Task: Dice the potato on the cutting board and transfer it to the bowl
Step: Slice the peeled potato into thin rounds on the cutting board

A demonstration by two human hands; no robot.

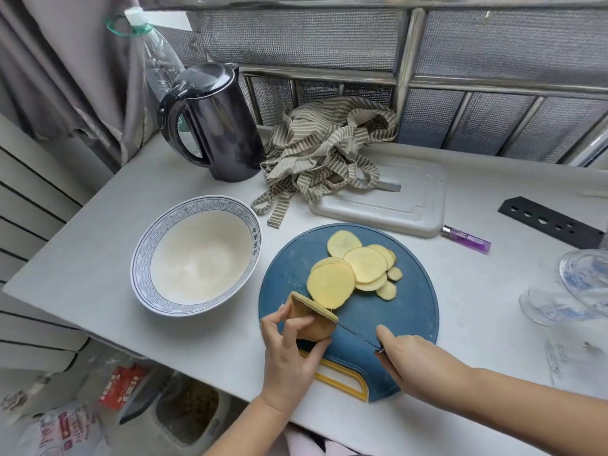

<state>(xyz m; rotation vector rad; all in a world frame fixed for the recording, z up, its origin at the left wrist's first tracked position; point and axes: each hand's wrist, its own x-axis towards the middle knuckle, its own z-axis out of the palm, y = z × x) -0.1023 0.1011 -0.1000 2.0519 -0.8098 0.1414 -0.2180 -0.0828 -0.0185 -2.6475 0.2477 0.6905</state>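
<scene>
slicing stage, by my reckoning: the left grip [289, 350] was clamped on the potato stub [312, 322], the right grip [414, 360] on the knife [358, 335], blade at the stub's cut face. slices [358, 268] lay beyond on the cutting board [401, 317] (bowl [141, 258] off left). next, i'd say, needed stacking and cross-cutting.

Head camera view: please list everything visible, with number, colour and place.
potato piece: one, yellow, brown skin, board's near edge
potato slices: several, yellow, middle of board
cutting board: one, blue, on table
knife: one, dark, blade against potato piece
bowl: one, white with blue rim, left of board
kettle: one, black, back left
cloth: one, striped beige, behind board
tray: one, whitish, partly under cloth
lighter: one, purple, right of tray
black strip: one, black, back right
glass dishes: some, clear, far right edge
bottle: one, clear, behind kettle
left hand: one, holds potato piece
right hand: one, grips knife
</scene>
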